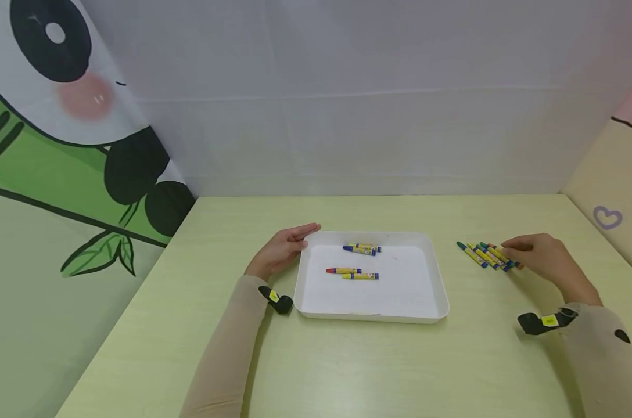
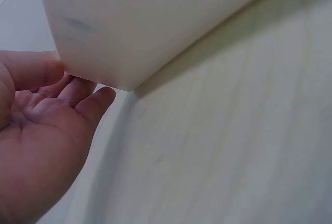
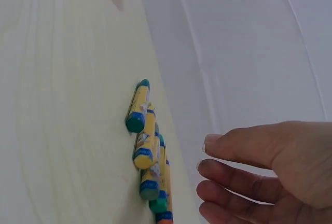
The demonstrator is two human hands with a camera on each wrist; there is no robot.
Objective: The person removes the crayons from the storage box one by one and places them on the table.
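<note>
A shallow white tray [image 1: 399, 290] stands on the table with several crayons lying in it. My left hand [image 1: 280, 251] holds the tray's far left corner, the thumb against the outer wall and the fingers around the corner; the left wrist view shows this hand [image 2: 46, 125] close up at the tray wall [image 2: 135, 22]. Over the right end of a loose row of crayons [image 1: 485, 255] hovers my right hand [image 1: 541, 255]. In the right wrist view the fingers of that hand [image 3: 249, 169] are loosely bent and hold nothing, beside the green, yellow and orange crayons [image 3: 145, 146].
Inside the tray, a blue crayon [image 1: 359, 251] lies against a yellow-green one, and a red crayon [image 1: 343, 271] lies by a yellow crayon [image 1: 360, 277]. A pale cloth [image 1: 368, 139] hangs behind the table [image 1: 379, 371]; a printed cartoon panel [image 1: 86, 191] is at the left.
</note>
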